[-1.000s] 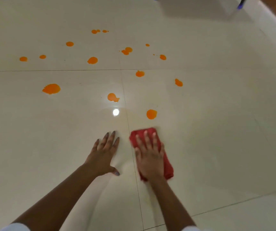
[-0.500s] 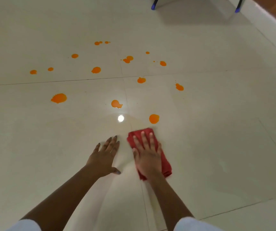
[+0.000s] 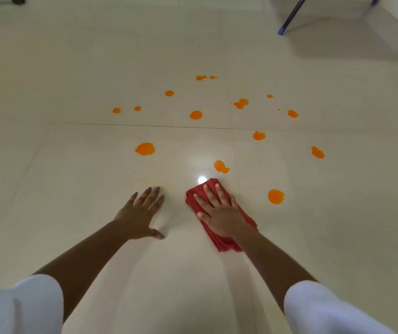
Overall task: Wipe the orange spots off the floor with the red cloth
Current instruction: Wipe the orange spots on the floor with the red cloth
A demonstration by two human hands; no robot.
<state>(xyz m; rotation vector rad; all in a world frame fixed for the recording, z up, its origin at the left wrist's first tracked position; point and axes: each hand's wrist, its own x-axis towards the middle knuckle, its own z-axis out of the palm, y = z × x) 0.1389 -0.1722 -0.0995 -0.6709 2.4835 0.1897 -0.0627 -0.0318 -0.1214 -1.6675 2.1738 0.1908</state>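
1. Red cloth point(image 3: 227, 242) is lying folded on the pale tiled floor point(image 3: 72, 189), stretching from just below the bright light reflection point(image 3: 202, 180) back toward my right wrist.
2. I am pressing my right hand point(image 3: 217, 212) flat on top of the cloth, fingers spread and extended, not curling around it.
3. I am resting my left hand point(image 3: 140, 216) palm-down on the bare floor just beside the cloth, fingers splayed wide and thumb stuck out to the side, holding nothing.
4. Orange spots point(image 3: 221, 166) are dotting the floor ahead of my hands; the nearest one is sitting just beyond the cloth's far tip, apart from it.
5. Another round spot point(image 3: 276, 196) is sitting off to the right of the cloth, near but not touching.
6. A larger blotch point(image 3: 145, 149) is lying ahead of my left hand, and smaller drops are scattering farther out across the tile joint point(image 3: 159, 126).
7. White sleeves point(image 3: 318, 309) are covering both my upper arms at the bottom of the view.
8. Dark furniture legs with blue feet point(image 3: 281, 32) are standing at the far right.
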